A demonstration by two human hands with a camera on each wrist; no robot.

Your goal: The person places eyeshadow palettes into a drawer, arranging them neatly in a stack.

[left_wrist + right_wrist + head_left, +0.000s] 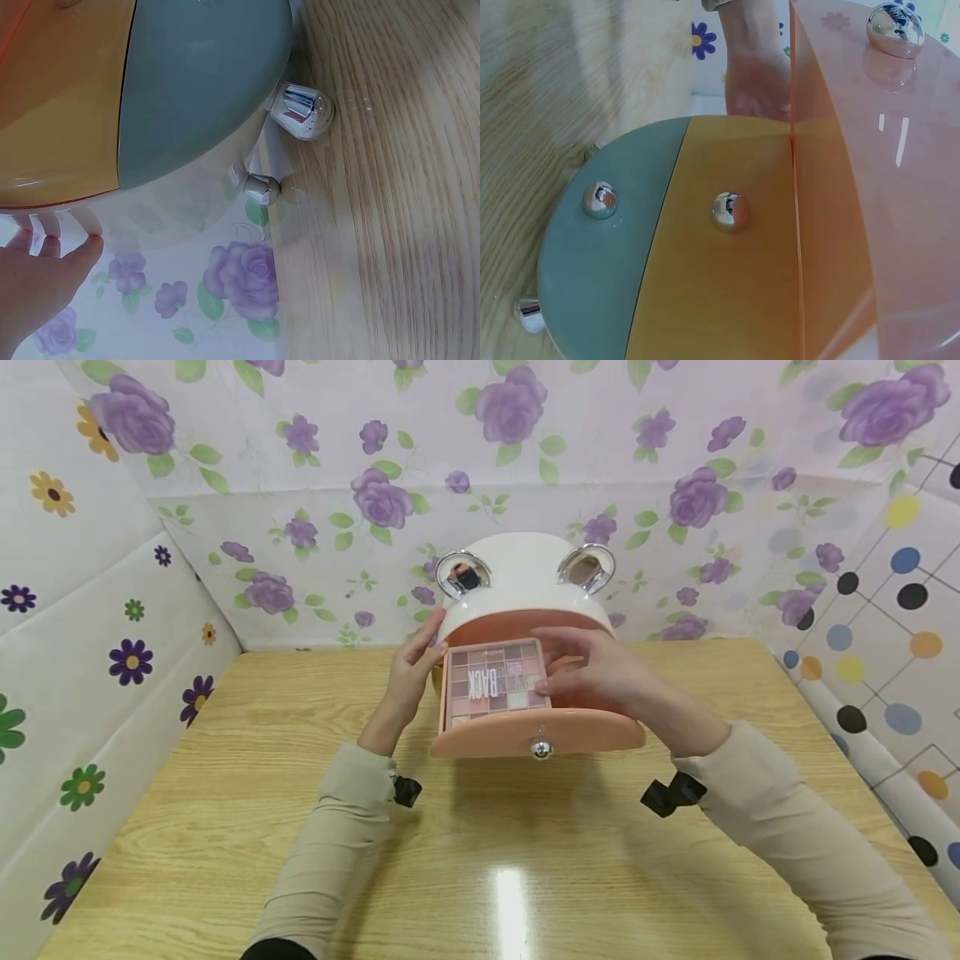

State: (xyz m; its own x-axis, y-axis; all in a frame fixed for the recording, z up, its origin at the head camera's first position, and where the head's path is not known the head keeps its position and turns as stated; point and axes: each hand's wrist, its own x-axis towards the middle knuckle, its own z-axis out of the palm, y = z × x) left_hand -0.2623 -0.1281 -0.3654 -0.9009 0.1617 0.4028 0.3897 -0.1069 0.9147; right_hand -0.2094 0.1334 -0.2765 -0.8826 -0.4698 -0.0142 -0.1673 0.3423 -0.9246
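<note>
A white rounded box [521, 564] has its salmon-pink top drawer [495, 737] pulled out. An eyeshadow palette [487, 681] with a clear printed lid lies tilted in the drawer's left part. My right hand [592, 668] pinches the palette's right edge, thumb on the lid. Its other fingers are partly hidden in the drawer opening. My left hand [412, 672] rests against the box's left side with fingers extended; the left wrist view shows those fingers [52, 247] along the white wall. In the right wrist view the right hand is not seen.
Below the open drawer are a mustard-yellow drawer [727, 277] and a grey-green drawer [592, 262] with chrome knobs. Short chrome feet [304, 112] raise the box on the wooden table [300, 760]. Two chrome rings [462, 575] sit on top. Floral sheeting stands close behind.
</note>
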